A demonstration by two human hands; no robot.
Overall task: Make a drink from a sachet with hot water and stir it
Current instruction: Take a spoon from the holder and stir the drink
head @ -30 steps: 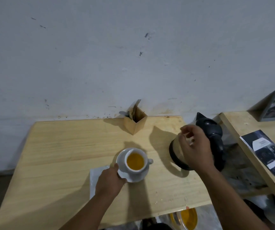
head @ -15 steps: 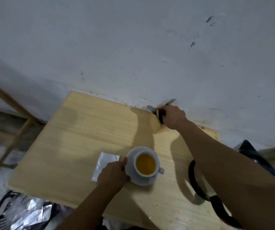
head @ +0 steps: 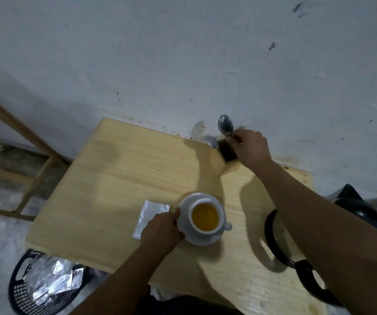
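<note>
A white cup [head: 207, 217] holding an orange-yellow drink stands on a white saucer [head: 188, 235] on the wooden table [head: 114, 178]. My left hand [head: 162, 230] grips the saucer's left rim. Just left of it lies a white sachet [head: 147, 212]. At the back of the table, by the wall, my right hand [head: 250, 147] is closed on a metal spoon [head: 225, 125], bowl up, lifted above the wooden cutlery box [head: 225, 155]. A black kettle [head: 362, 214] stands at the right, largely hidden behind my right forearm.
Another spoon [head: 212, 141] and a fork stick out of the cutlery box. Under the table's left corner stands a black basket [head: 21, 289] with several crumpled foil wrappers. A wooden frame [head: 35, 146] leans at the left. The white wall runs right behind the table.
My right hand left the kettle, reached to the cutlery box and has drawn a spoon up out of it. My left hand stayed on the saucer. My view swung left.
</note>
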